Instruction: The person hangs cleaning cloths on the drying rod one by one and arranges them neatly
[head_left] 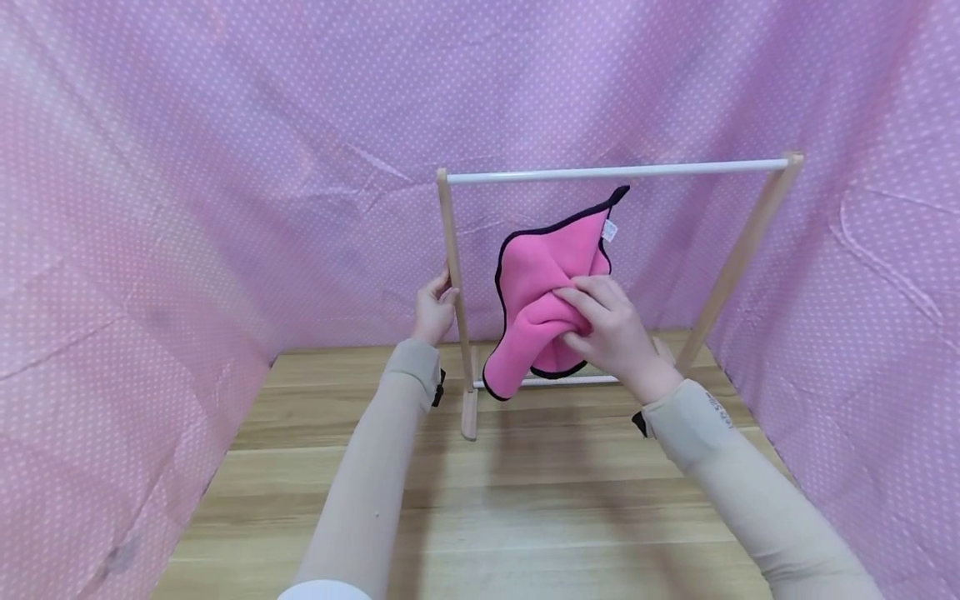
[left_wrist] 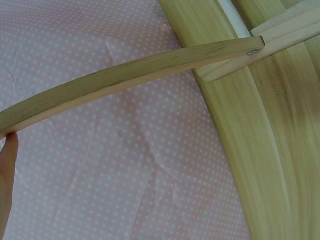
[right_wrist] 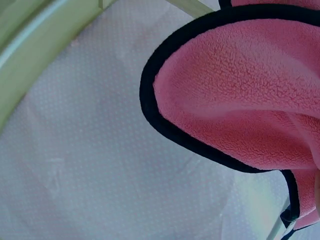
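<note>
A pink cloth (head_left: 536, 267) with black edging and a small white tag is bunched in my right hand (head_left: 611, 325), fingers and thumb pinching its middle. One black corner of it points up, just under the white top rod (head_left: 675, 169) of a wooden rack. In the right wrist view the fleecy side of the cloth (right_wrist: 235, 85) fills the upper right. My left hand (head_left: 435, 310) holds the rack's left upright (head_left: 453, 242) between thumb and fingers. In the left wrist view a fingertip (left_wrist: 9, 150) touches the underside of that upright (left_wrist: 125, 75).
The rack's right upright (head_left: 738, 258) leans at the right, and a lower white rod (head_left: 585, 381) runs between the feet. The rack stands near the back of a wood-grain table (head_left: 540, 517). Purple-pink dotted fabric (head_left: 337, 100) hangs behind and on both sides.
</note>
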